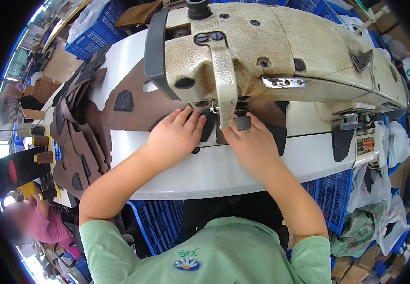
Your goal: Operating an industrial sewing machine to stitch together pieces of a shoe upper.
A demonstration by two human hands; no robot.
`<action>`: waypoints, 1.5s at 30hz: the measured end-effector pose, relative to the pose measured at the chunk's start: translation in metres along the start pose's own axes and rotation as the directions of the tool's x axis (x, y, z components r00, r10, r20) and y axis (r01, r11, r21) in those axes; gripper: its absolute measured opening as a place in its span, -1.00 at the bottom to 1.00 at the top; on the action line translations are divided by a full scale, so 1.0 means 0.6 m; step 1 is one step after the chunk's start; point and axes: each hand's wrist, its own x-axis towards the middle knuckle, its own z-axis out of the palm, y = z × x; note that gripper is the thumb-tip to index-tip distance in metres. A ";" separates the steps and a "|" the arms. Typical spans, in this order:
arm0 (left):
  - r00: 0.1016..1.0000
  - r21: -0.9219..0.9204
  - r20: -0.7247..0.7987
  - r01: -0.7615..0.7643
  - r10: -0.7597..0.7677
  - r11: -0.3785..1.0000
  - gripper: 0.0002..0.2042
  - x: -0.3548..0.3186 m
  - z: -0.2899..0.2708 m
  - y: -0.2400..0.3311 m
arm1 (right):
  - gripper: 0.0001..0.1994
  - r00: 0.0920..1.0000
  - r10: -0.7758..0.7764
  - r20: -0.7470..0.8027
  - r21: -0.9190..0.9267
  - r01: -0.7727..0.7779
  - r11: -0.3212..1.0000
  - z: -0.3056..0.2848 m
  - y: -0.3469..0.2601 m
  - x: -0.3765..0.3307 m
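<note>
Centre of frame: the dark piece (209, 125) lies on the tabletop (205, 165) under the sewing machine (261, 52) head. Left hand (176, 135) and right hand (247, 139) press it flat, fingers spread, gripping nothing, one either side of the needle to steady the work.

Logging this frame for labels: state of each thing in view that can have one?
Left hand: flat, palm down on the dark piece.
Right hand: flat on the workpiece beside the needle area.
Dark piece: lying under the presser foot, held by both hands.
Sewing machine: upright on the table; running or not, cannot tell.
Brown pieces: stacked at the table's left.
</note>
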 end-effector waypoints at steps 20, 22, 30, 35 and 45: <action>0.990 -0.037 -0.047 0.133 -0.135 0.990 -0.62 -0.009 0.025 0.008 | -0.68 0.997 0.065 -0.043 0.110 -0.060 0.992 0.020 0.001 -0.007; 0.985 -0.042 -0.084 0.145 -0.148 0.989 -0.65 -0.010 0.027 0.007 | -0.68 0.997 0.061 -0.056 0.120 -0.054 0.991 0.021 0.001 -0.006; 0.990 -0.082 -0.010 0.141 -0.142 0.987 -0.59 -0.011 0.024 0.000 | -0.70 0.995 0.044 -0.084 0.156 -0.030 0.987 0.030 0.003 -0.008; 0.989 -0.093 -0.026 0.145 -0.148 0.985 -0.60 -0.012 0.025 -0.001 | -0.68 0.996 0.033 -0.088 0.133 -0.022 0.991 0.032 -0.002 -0.009; 0.984 -0.078 -0.053 0.166 -0.170 0.983 -0.59 -0.009 0.029 0.007 | -0.66 0.997 0.031 -0.068 0.101 -0.024 0.995 0.027 -0.005 -0.007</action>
